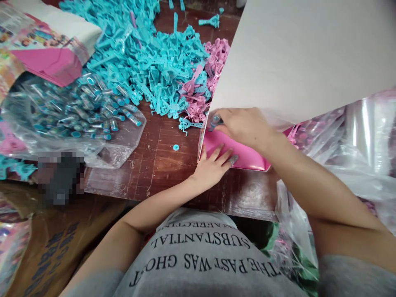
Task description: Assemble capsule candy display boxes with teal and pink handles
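Note:
My left hand point(213, 165) lies with fingers spread on a glossy pink card point(247, 152) near the table's front edge. One of its fingertips has a grey covering. My right hand point(244, 126) is closed around a small grey object with a round, shiny part point(215, 120), just above the card's left part. What kind of object it is cannot be made out, as the fingers hide much of it. A large white board point(297, 53) rises behind the hands, meeting the pink card at the left edge.
Heaps of turquoise plastic parts point(148, 62) and pink plastic parts point(218, 57) cover the back of the table. A clear bag with blue-capped tubes point(77, 109) lies left, beside stacked printed cards point(49, 64). A tiny blue gear point(176, 147) lies near the left hand. Clear plastic bags point(359, 144) fill the right.

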Demonstrator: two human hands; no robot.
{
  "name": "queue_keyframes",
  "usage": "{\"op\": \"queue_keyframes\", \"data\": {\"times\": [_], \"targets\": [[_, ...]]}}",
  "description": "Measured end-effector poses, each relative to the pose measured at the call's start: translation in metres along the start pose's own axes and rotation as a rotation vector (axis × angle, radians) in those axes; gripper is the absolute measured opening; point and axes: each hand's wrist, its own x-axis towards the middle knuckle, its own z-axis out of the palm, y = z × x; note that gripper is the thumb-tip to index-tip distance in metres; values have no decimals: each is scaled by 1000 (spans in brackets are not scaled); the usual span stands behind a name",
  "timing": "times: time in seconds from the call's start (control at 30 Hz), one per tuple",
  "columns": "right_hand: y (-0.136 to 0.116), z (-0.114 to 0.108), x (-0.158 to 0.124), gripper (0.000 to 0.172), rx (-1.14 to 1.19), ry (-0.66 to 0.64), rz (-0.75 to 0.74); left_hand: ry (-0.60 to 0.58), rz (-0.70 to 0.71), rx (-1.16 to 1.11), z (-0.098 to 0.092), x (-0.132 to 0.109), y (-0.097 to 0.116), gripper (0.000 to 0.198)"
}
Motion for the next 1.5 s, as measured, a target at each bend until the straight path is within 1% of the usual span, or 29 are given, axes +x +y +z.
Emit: {"op": "queue_keyframes", "data": {"times": [0.07,0.13,0.2,0.23,0.3,0.33,0.37,0.4,0.43,0.47,0.5,0.53,0.6,0.63,0.7,0.77,0.87,0.9,0.97,1.03,1.07,1.13,1.2,1.23,1.3,1.37,1.43,1.5], "targets": [[-11,6,-8,35,-73,96,17,-8,-6,-18,3,1,5,52],[-18,16,-16,32,-123,161,-9,7,-14,-32,6,1,9,50],[-19,28,-22,28,-145,186,-44,68,0,-45,5,-1,10,42],[-18,34,-25,27,-152,191,-50,124,27,-65,3,-3,8,36],[-11,45,-29,26,-155,217,-41,287,84,-121,-6,-6,-6,28],[-8,49,-31,24,-154,245,-43,385,76,-137,-11,-7,-17,26],[-5,52,-33,22,-153,282,-51,478,24,-133,-18,-7,-30,26],[-3,54,-35,22,-151,327,-59,544,-69,-103,-23,-6,-45,27],[-3,54,-36,25,-144,377,-63,564,-186,-54,-28,-4,-60,28],[-6,53,-37,30,-133,429,-60,529,-294,-1,-32,-2,-75,29],[-12,50,-36,35,-113,477,-53,449,-365,45,-35,0,-89,30],[-20,48,-35,39,-82,515,-49,342,-391,80,-37,1,-101,31],[-44,42,-28,41,13,532,-80,137,-341,119,-39,-4,-117,38],[-57,40,-21,40,72,509,-115,67,-303,130,-40,-11,-121,41],[-86,40,-1,38,185,422,-197,-11,-279,154,-42,-30,-126,40],[-113,47,30,38,271,327,-261,-27,-369,186,-48,-54,-127,36],[-152,69,93,39,346,199,-292,1,-580,217,-59,-88,-129,34],[-165,79,115,38,354,152,-273,13,-633,218,-62,-96,-131,36],[-188,96,155,38,329,27,-176,39,-704,219,-69,-107,-135,40],[-206,109,183,41,289,-106,-76,67,-772,234,-74,-112,-139,41],[-211,113,192,42,276,-153,-50,76,-808,241,-76,-113,-141,38],[-213,116,198,44,265,-195,-42,82,-871,237,-79,-115,-147,28],[-202,115,191,45,289,-179,-74,107,-913,218,-81,-119,-154,17],[-192,113,184,44,337,-159,-96,143,-919,207,-82,-123,-157,15],[-170,109,165,38,530,-112,-127,256,-895,173,-82,-133,-163,12],[-151,104,143,31,804,-81,-117,407,-838,94,-83,-144,-165,6],[-142,100,123,30,1054,-88,-83,559,-770,-64,-86,-153,-163,6],[-144,97,107,34,1224,-109,-68,663,-712,-324,-91,-156,-157,6]]}}
